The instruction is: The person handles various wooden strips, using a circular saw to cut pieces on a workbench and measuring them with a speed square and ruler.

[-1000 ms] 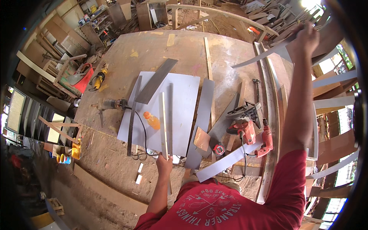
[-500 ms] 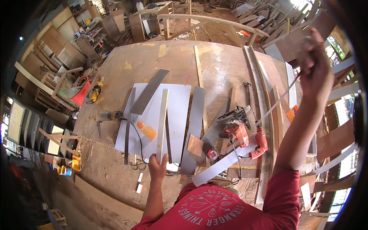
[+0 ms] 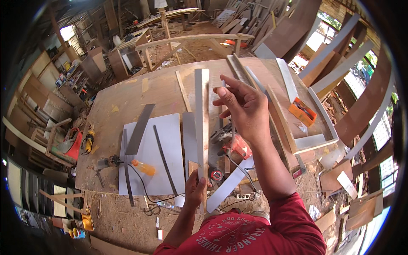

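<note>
My left hand (image 3: 195, 189) is closed round the lower end of a long wooden strip (image 3: 203, 123), pale on one face. The strip stands up from my hand over the table's front edge. Beside its upper part is my right hand (image 3: 245, 108), thumb and fingers bent but apart. A small pale sliver shows between thumb and index finger; whether it is held I cannot tell. Below that hand lie a red circular saw (image 3: 238, 146) and a tape measure (image 3: 216, 175). An orange bottle (image 3: 143, 167) rests on a white sheet (image 3: 170, 131) with dark narrow strips.
The large wooden table (image 3: 127, 95) fills the middle. A drill-like tool (image 3: 106, 162) with a cord lies at its left, near a yellow power tool (image 3: 88, 142). On the right are an orange box (image 3: 302, 111) and a wooden frame (image 3: 316, 148). Boards lean farther right.
My right hand has come down and left from high on the right to beside the strip. The left hand has lifted the strip off the white sheet and shifted right. The view has turned right.
</note>
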The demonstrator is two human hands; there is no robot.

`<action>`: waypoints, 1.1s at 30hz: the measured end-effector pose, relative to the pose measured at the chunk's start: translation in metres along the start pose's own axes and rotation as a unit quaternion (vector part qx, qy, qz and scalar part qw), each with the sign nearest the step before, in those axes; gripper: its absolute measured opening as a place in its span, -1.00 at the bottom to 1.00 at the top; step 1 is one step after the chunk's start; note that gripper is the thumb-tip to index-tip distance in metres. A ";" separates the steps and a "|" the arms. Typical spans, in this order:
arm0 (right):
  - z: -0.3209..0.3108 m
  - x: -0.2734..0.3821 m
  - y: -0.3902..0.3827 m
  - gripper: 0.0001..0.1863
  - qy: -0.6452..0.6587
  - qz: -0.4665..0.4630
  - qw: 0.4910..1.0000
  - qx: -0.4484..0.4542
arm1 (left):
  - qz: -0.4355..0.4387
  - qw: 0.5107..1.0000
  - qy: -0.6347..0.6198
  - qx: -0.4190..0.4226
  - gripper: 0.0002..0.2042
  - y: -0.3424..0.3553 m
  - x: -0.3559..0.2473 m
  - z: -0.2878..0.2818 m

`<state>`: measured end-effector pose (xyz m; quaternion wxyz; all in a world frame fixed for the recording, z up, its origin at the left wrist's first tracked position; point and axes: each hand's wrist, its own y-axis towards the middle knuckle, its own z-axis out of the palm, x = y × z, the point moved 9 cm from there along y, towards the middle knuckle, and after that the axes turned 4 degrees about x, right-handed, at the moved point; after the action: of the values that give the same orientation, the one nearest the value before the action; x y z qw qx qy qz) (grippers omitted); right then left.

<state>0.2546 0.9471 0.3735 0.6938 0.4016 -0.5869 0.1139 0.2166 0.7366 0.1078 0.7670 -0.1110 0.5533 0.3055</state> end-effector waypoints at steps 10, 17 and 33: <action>-0.126 0.048 -0.088 -0.66 0.037 -0.026 0.998 -0.040 | -0.016 0.993 0.100 0.060 -0.60 -0.059 0.052 0.107; -0.222 0.073 -0.193 -0.69 0.086 -0.042 0.995 -0.014 | -0.037 0.972 0.206 0.111 -0.65 -0.107 0.096 0.196; -0.310 0.105 -0.328 -0.61 -0.046 -0.088 0.994 0.042 | 0.066 0.988 -0.030 0.134 -0.57 -0.122 0.033 0.379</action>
<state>0.7152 0.9149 0.3332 0.6562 0.4849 -0.5753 0.0584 0.5918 0.8443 0.1949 0.7695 0.0394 0.5719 0.2816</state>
